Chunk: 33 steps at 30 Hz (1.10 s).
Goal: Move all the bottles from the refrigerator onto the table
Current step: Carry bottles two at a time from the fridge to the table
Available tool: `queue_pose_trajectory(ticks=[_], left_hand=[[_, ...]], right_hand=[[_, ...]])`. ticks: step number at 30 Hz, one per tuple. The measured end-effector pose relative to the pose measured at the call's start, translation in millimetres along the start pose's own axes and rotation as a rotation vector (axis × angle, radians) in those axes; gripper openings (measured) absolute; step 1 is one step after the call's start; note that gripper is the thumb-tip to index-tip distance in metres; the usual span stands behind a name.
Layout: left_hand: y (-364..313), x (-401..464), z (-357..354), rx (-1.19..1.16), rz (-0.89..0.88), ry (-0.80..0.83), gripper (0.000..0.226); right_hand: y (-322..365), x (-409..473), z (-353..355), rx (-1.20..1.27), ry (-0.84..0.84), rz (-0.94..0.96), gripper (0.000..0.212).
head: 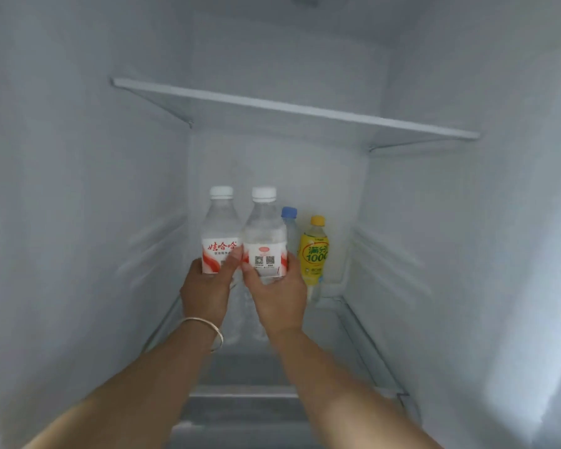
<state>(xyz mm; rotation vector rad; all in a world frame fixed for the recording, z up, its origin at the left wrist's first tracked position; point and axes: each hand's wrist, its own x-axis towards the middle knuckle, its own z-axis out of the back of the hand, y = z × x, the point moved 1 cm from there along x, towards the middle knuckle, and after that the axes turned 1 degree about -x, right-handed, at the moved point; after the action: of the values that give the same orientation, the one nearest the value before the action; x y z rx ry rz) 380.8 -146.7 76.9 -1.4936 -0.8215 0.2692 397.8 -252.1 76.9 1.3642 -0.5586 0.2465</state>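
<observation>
Inside the white refrigerator, my left hand (206, 291) grips a clear water bottle (220, 228) with a white cap and a red-and-white label. Right beside it, my right hand (277, 294) holds a second, similar water bottle (265, 231). Both bottles are upright and touch each other above the glass shelf (331, 319). Behind the right one stands a blue-capped bottle (289, 222), mostly hidden. A yellow bottle (314, 254) with a yellow cap stands at the back right of the shelf. A bangle circles my left wrist.
An upper glass shelf (292, 106) with a white front edge spans the compartment above the bottles. White side walls with ribbed rails close in left and right. Below the shelf a drawer front (243, 392) shows at the bottom.
</observation>
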Motion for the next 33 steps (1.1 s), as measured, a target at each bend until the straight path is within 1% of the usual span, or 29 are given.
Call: queue_pose_trajectory(ticks=[2,5,6,9,12,16,20,23,25,28,33], left_hand=[[-17,-32,10,0.02,-0.022,0.064,0.064],[-39,-91,32,-0.006,-0.019,0.174,0.069],[-44,-113,40,-0.029,-0.004,0.21,0.067],[-57,-186,66,-0.067,0.037,0.311,0.047],[-71,-252,86,-0.085,0.046,0.43,0.046],[-91,-336,102,-0.114,0.031,0.609,0.047],[-112,-418,104,-0.151,0.022,0.843,0.058],[-129,-483,100,-0.178,0.014,0.978,0.052],[-138,-529,95,-0.193,0.033,1.042,0.057],[-150,-604,92,-0.203,0.063,1.127,0.068],[-172,-730,96,-0.215,0.112,1.183,0.059]], right_hand=[[17,-29,25,-0.001,-0.041,-0.029,0.058],[41,-86,64,-0.043,-0.131,-0.055,0.049],[49,-108,77,-0.073,-0.165,-0.056,0.047],[64,-176,119,-0.139,-0.291,-0.055,0.045],[83,-243,161,-0.175,-0.384,-0.096,0.039],[111,-323,220,-0.241,-0.53,-0.143,0.042],[137,-401,288,-0.27,-0.657,-0.191,0.048],[152,-460,341,-0.334,-0.758,-0.233,0.05],[160,-495,378,-0.366,-0.84,-0.265,0.051],[176,-545,438,-0.44,-0.965,-0.309,0.045],[202,-631,535,-0.485,-1.074,-0.363,0.047]])
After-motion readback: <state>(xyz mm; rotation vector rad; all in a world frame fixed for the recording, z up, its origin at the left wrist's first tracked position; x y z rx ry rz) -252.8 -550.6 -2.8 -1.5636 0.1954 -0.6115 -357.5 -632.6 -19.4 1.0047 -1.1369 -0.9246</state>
